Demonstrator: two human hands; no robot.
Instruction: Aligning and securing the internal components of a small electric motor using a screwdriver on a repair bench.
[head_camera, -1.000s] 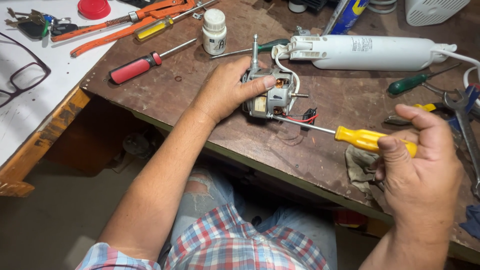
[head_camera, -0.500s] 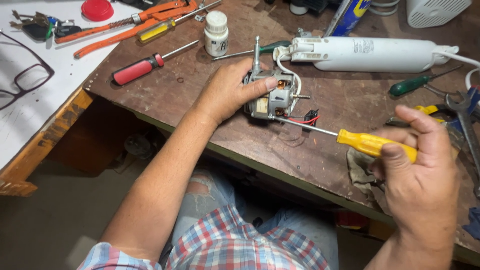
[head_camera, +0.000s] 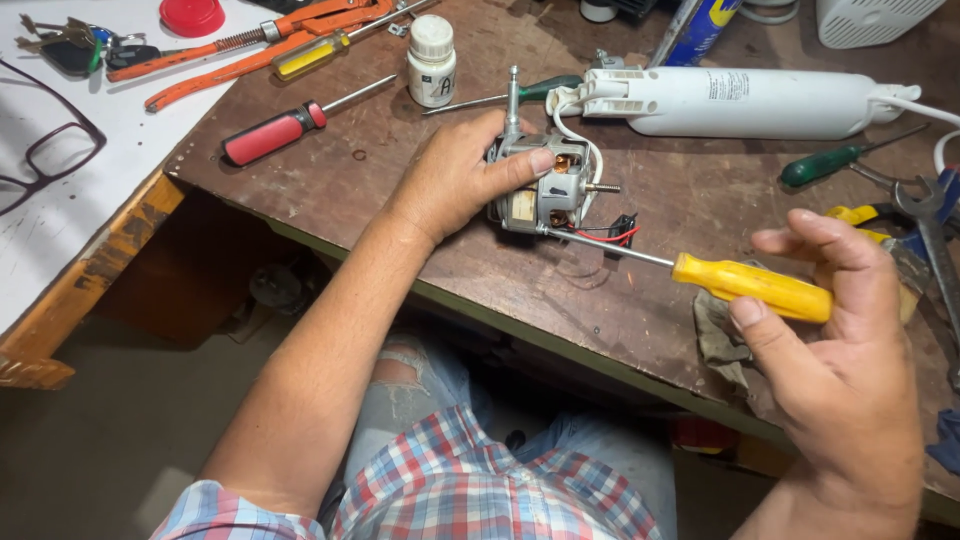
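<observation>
Over the last second the yellow-handled screwdriver (head_camera: 752, 288) had swung slightly, its handle dropping and its shaft tip settling against the lower corner of the small electric motor (head_camera: 545, 185); the tip looked seated there, so the work at that corner appeared to be under way rather than lined up. The motor had barely shifted on the brown wooden surface (head_camera: 400, 200), lying near the middle of the view with its shaft standing up toward twelve o'clock. The left hand (head_camera: 455, 180) gripped the motor from its nine o'clock side, fingers wrapped around the housing and thumb pressed across the front. The right hand (head_camera: 840, 330), out at four o'clock from the motor, held the screwdriver handle between thumb and curled fingers. White wires ran from the motor to a long white cylindrical housing (head_camera: 750, 100) at one o'clock, and red and black leads with a small black connector (head_camera: 622, 228) lay just under the screwdriver shaft, close enough to get snagged. A white bottle (head_camera: 432, 60) stood at eleven o'clock, a red-handled screwdriver (head_camera: 275, 135) at ten, a green-handled screwdriver (head_camera: 820, 165) at three, and a spanner (head_camera: 925, 215) beyond the right hand. A rag (head_camera: 720, 335) lay beneath that hand.
</observation>
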